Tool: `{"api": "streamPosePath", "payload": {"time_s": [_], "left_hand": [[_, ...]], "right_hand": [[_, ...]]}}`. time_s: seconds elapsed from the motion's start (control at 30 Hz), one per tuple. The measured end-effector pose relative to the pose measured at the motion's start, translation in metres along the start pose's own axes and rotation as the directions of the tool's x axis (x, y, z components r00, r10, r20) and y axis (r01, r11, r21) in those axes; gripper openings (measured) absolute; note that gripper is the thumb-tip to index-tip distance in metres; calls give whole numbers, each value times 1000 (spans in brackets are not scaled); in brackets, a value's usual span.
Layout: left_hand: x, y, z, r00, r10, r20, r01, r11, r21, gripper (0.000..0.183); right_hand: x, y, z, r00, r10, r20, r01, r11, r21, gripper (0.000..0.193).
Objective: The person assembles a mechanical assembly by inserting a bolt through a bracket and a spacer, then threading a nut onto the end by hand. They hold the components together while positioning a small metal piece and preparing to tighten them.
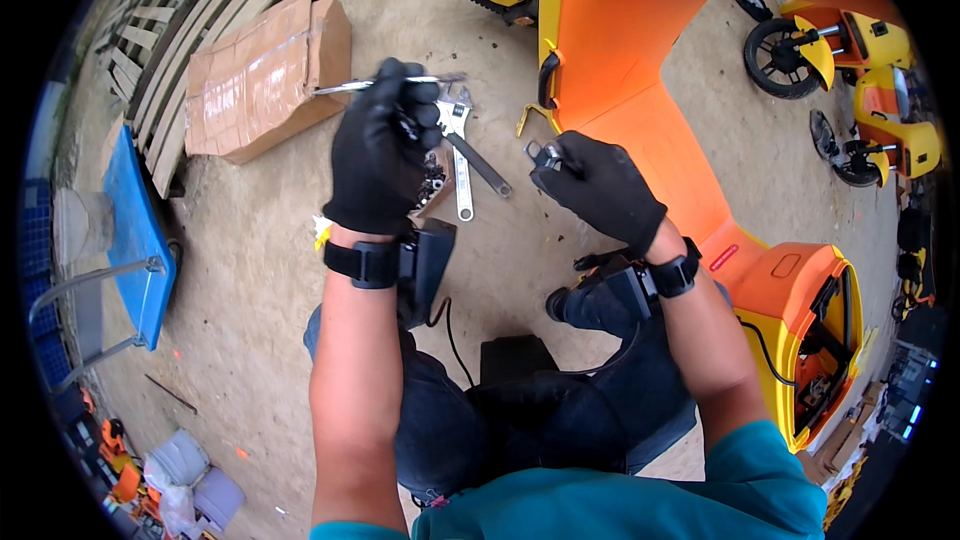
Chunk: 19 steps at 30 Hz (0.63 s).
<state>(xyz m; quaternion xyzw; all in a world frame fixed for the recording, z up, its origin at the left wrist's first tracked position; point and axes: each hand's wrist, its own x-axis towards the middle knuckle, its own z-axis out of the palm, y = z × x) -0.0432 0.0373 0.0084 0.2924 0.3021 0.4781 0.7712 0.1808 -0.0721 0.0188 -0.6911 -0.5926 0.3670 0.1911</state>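
My left hand (380, 155), in a black glove, is closed around a thin silver metal rod (345, 88) that sticks out on both sides of the fist. Its exact kind is blurred. To the right, my gloved right hand (602, 188) pinches a small grey metal piece (543, 153) between thumb and fingers, close to the scooter's edge. On the floor between the hands lie an adjustable wrench (480, 162) with a dark handle and a silver spanner (463, 188). A small box of bolts (433, 180) is partly hidden behind my left hand.
An orange and yellow scooter (620, 70) stands along my right side. A taped cardboard box (255, 80) sits at the far left by wooden pallets (185, 50). Nearer on the left is a blue platform cart (140, 240). More yellow scooters (880, 125) stand at the far right.
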Motion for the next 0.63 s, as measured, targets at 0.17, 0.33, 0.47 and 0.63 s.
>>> {"api": "streamPosePath", "payload": {"time_s": [0.17, 0.33, 0.47, 0.63], "left_hand": [[-3, 24, -19, 982, 45, -184, -23, 993, 119, 26], [-14, 28, -30, 991, 36, -127, -2, 968, 252, 29], [-18, 32, -28, 990, 53, -134, -14, 961, 277, 29], [-20, 41, -38, 967, 123, -221, -42, 940, 340, 31]], "right_hand": [[18, 32, 39, 994, -3, 111, 16, 993, -118, 33], [20, 6, 32, 975, -43, 220, 2, 984, 179, 34], [24, 7, 34, 971, -24, 236, -41, 963, 267, 34], [34, 27, 64, 920, 152, 362, -221, 963, 157, 38]]}}
